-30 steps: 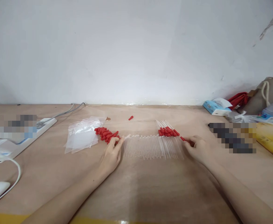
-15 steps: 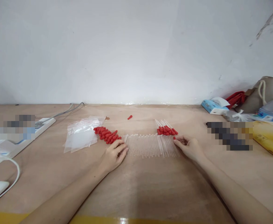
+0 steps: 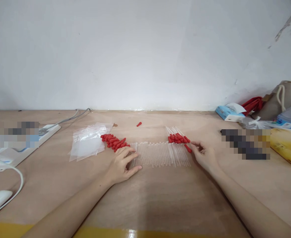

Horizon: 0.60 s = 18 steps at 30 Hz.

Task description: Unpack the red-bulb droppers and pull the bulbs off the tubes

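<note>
My left hand (image 3: pixel 124 165) rests on the table with its fingers spread, beside the left end of a row of clear thin tubes (image 3: pixel 157 153). Just beyond its knuckles lies a heap of red rubber bulbs (image 3: pixel 114 142). At the right end of the row, my right hand (image 3: pixel 203 153) has thumb and fingers pinched at a single red rubber bulb (image 3: pixel 188 148); how it is gripped is partly hidden. Touching distance from those fingertips is a group of tubes capped with red bulbs (image 3: pixel 177 138), their clear ends pointing to the wall.
Clear plastic bags (image 3: pixel 88 142) lie left of the heap. One loose bulb (image 3: pixel 139 124) sits farther back. A power strip (image 3: pixel 18 153) with cables is at the left. To the right are a blue tissue box (image 3: pixel 229 113), a yellow packet (image 3: pixel 288 145) and a blurred dark object (image 3: pixel 244 145).
My left hand's fingers have spread, the thumb moving away from the tubes. My right hand has shifted slightly right, and more of the bulb at its fingertips shows.
</note>
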Each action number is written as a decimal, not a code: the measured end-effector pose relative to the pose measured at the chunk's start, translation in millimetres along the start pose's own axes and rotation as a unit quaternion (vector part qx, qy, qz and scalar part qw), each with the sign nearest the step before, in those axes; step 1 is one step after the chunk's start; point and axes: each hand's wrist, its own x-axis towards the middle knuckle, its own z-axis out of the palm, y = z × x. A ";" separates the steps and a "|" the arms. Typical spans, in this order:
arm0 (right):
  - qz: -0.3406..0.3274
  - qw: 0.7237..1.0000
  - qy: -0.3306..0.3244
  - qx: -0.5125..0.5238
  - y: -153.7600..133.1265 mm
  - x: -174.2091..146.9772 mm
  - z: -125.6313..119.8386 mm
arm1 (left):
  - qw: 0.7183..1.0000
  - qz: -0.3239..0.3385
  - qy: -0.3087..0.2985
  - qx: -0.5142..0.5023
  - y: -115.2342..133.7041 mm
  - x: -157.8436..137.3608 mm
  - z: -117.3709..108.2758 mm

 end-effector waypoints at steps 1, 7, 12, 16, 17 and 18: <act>-0.003 1.000 0.005 -0.006 -2.4 0.8 -0.4 | 1.000 0.008 -0.016 -0.001 -1.5 0.2 -1.7; 0.002 0.999 -0.023 -0.047 -10.3 12.3 -3.3 | 0.996 0.038 -0.080 0.017 -17.2 -1.3 -2.2; 0.021 0.996 -0.082 0.024 2.6 19.7 3.9 | 0.996 0.055 -0.040 0.049 -21.2 -0.4 3.5; 0.035 0.991 -0.082 0.101 9.2 19.0 12.2 | 0.997 0.054 -0.024 0.058 -19.6 -0.6 4.7; 0.041 0.989 -0.085 0.111 8.8 18.2 13.0 | 0.997 0.054 -0.021 0.058 -19.3 -0.9 4.6; 0.047 0.988 -0.088 0.118 7.8 17.2 13.2 | 0.997 0.056 -0.018 0.058 -19.0 -1.2 4.5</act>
